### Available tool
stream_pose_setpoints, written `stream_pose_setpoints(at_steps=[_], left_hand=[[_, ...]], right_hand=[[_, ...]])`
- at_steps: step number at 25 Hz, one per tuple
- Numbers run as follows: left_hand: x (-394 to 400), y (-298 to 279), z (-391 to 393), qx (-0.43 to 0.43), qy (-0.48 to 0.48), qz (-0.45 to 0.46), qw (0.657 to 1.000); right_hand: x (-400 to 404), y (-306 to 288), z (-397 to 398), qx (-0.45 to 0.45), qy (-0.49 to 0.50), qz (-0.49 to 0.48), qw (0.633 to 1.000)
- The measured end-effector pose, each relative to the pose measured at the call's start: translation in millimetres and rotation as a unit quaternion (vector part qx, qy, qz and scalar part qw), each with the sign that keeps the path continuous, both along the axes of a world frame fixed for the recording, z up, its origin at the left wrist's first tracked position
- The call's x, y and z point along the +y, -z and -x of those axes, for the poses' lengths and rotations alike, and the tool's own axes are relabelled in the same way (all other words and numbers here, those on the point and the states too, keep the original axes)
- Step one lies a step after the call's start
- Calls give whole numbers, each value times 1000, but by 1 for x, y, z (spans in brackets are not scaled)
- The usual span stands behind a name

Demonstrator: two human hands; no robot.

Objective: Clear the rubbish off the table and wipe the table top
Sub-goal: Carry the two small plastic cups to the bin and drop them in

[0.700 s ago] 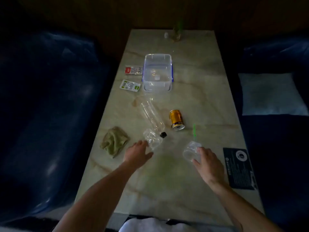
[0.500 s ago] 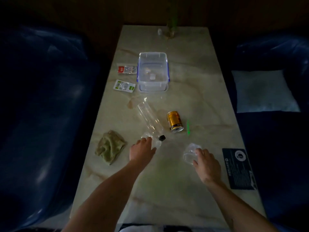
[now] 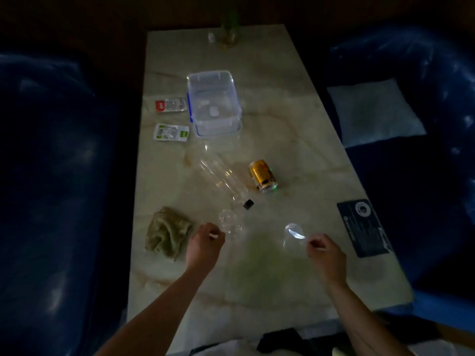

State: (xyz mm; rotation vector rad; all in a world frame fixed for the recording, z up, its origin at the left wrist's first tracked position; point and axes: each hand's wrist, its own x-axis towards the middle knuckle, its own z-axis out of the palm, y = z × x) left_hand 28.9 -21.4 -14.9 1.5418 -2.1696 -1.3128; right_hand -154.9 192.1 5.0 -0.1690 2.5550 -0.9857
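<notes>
Gripping faint clear cups (image 3: 294, 233), hands (image 3: 204, 244) dim, grasp unclear

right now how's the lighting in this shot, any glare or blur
Head view: dim overall, with only the pale marble table lit and the blue seats falling into darkness; a bright glare spot sits on the clear plastic cup at the right hand; edges look soft, and the wide lens bends the table's sides.

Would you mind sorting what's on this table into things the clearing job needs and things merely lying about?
Job: two clear cups, left and right; plastic bottle; gold can; two sachets; cloth; tub.

Lying about: dark card; cushion; far glassware.
</notes>
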Motion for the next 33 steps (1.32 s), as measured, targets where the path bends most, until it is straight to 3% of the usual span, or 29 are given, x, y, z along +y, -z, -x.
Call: stream_pose_setpoints(at_steps=[6,13,15,19,23,26,33], left_hand=[[54,-6,-33,124,-21,-189,974],[140,-19,-10,95,129,-318,934],[168,-21,2,66,180,-324,927],[233,-24,20,2,291,-241,926],[316,-23,28,-13,390,-208,897],[378,-17,28,-35,397,-239,886],[490,-23,38,-30,388,-314,866]], right_hand=[[73,2,-72,-106,143,110,978],[200,-4,-148,-144,311,117,932],[233,-7,-166,-146,371,155,904],[296,-9,-196,-134,461,194,856],[367,-11,-227,-118,525,224,813],[419,-12,-247,-96,571,235,780],[502,-12,-278,-45,611,221,759]])
